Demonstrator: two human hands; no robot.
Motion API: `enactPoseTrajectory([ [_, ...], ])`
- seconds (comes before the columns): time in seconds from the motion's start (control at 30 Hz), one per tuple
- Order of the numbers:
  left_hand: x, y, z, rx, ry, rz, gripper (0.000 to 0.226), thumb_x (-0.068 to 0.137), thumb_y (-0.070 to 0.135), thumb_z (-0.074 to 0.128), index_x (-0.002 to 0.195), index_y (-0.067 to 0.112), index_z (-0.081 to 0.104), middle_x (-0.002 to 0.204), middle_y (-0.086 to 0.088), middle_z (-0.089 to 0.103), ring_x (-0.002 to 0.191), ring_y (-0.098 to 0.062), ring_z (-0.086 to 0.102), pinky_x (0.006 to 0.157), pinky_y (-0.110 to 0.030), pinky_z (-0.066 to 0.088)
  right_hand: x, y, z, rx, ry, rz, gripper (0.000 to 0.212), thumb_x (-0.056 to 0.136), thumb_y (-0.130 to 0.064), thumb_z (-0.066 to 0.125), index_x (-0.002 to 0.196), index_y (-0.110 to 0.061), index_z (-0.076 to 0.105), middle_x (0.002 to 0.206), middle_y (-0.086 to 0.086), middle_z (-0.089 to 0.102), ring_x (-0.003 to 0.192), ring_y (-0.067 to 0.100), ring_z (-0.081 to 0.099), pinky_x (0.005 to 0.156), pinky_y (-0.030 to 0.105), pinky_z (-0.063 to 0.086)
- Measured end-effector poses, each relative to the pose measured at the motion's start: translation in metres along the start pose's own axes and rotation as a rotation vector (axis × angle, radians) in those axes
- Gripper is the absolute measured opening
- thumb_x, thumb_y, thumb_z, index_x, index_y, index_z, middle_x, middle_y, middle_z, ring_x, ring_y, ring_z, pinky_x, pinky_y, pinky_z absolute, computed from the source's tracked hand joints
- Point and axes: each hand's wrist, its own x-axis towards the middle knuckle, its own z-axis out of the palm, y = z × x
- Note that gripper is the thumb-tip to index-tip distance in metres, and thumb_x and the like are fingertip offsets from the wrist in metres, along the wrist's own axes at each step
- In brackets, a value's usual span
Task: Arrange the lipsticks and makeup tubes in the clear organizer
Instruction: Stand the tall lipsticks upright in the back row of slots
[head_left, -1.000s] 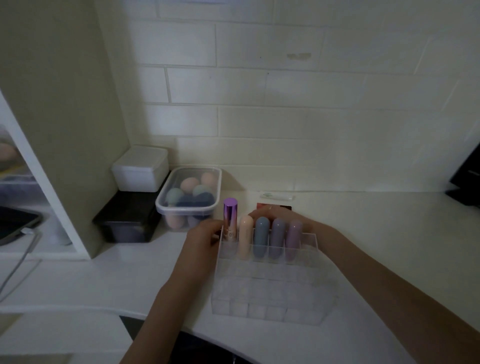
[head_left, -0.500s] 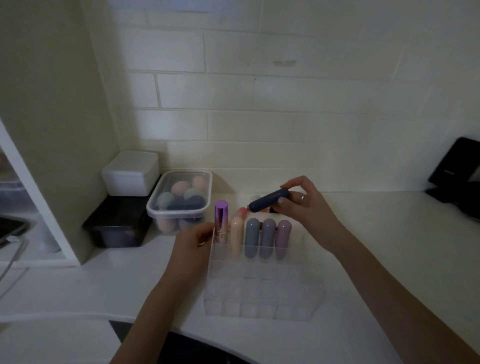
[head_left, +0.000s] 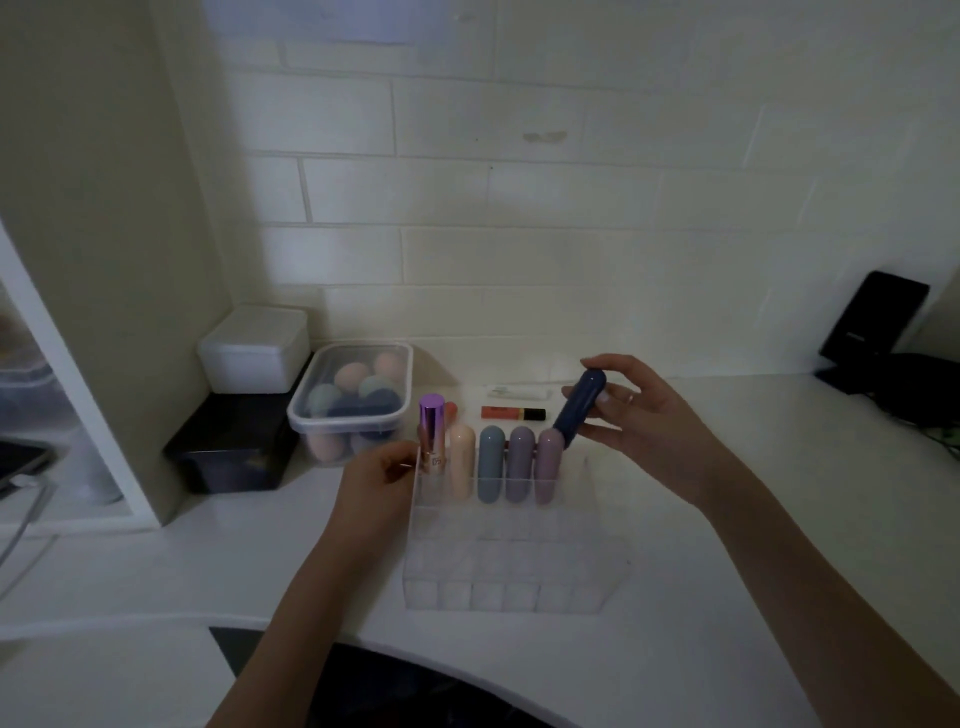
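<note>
A clear organizer (head_left: 514, 566) with many small compartments stands on the white counter. Its back row holds a purple-capped lipstick (head_left: 432, 434), then peach (head_left: 462, 462), grey-blue (head_left: 491, 463), mauve (head_left: 521, 462) and pink (head_left: 549, 465) tubes, all upright. My right hand (head_left: 641, 415) holds a dark blue tube (head_left: 581, 405), tilted, its lower end above the back row's right end. My left hand (head_left: 376, 480) grips the organizer's left wall beside the purple lipstick. Behind the organizer lie an orange lip gloss (head_left: 511, 413) and a white tube (head_left: 519, 392).
A clear lidded box of makeup sponges (head_left: 353, 397) sits at the back left, beside a white box (head_left: 253, 349) stacked on a black box (head_left: 228, 452). A black device (head_left: 872, 325) leans at the far right. A shelf unit's side panel (head_left: 104, 260) bounds the left.
My right hand lifted the dark blue tube from behind the organizer, turned it from lying to nearly upright, and brought it over the back row's right end. My left hand stayed on the organizer.
</note>
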Motion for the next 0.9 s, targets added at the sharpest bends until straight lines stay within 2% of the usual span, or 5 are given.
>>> enactPoseTrajectory([
  [0.27, -0.004, 0.008, 0.004, -0.14, -0.025, 0.015, 0.022, 0.083, 0.001, 0.057, 0.089, 0.017, 0.07, 0.082, 0.004, 0.065, 0.066, 0.005, 0.058, 0.062, -0.013, 0.049, -0.003, -0.014, -0.005, -0.398, -0.161, 0.053, 0.031, 0.081, 0.006, 0.062, 0.091, -0.023, 0.068, 0.091, 0.0, 0.074, 0.095, 0.014, 0.068, 0.083, 0.022, 0.053],
  [0.4, -0.004, 0.008, 0.003, -0.152, -0.04, 0.004, 0.024, 0.084, 0.002, 0.056, 0.089, 0.02, 0.071, 0.081, 0.011, 0.066, 0.069, 0.004, 0.061, 0.066, -0.018, 0.053, -0.002, -0.016, -0.007, -0.654, -0.262, 0.088, 0.032, 0.079, 0.001, 0.068, 0.093, -0.028, 0.068, 0.103, -0.004, 0.071, 0.099, 0.012, 0.065, 0.09, 0.021, 0.051],
  [0.63, -0.001, 0.006, 0.0, -0.263, -0.02, -0.065, 0.027, 0.087, 0.0, 0.044, 0.101, -0.005, 0.066, 0.095, -0.009, 0.065, 0.081, -0.012, 0.061, 0.077, -0.035, 0.051, -0.002, -0.006, -0.015, -0.458, -0.287, 0.224, 0.035, 0.086, 0.001, 0.058, 0.104, -0.027, 0.069, 0.112, -0.005, 0.071, 0.106, 0.011, 0.064, 0.09, 0.026, 0.053],
  [0.8, -0.002, 0.008, -0.001, -0.254, 0.001, -0.069, 0.03, 0.089, 0.006, 0.041, 0.103, -0.005, 0.065, 0.104, -0.017, 0.065, 0.092, -0.024, 0.06, 0.086, -0.045, 0.048, 0.012, 0.011, -0.022, -0.366, -0.012, 0.107, 0.029, 0.089, -0.013, 0.058, 0.112, -0.03, 0.065, 0.115, -0.003, 0.068, 0.107, 0.017, 0.064, 0.093, 0.032, 0.051],
  [0.9, -0.003, 0.009, -0.001, -0.213, 0.023, -0.065, 0.028, 0.093, 0.014, 0.043, 0.103, 0.006, 0.067, 0.103, -0.008, 0.067, 0.091, -0.02, 0.063, 0.082, -0.037, 0.053, 0.037, 0.027, -0.025, -0.626, 0.235, -0.047, 0.024, 0.091, -0.01, 0.056, 0.108, -0.025, 0.066, 0.112, -0.003, 0.067, 0.096, 0.009, 0.062, 0.084, 0.016, 0.046],
])
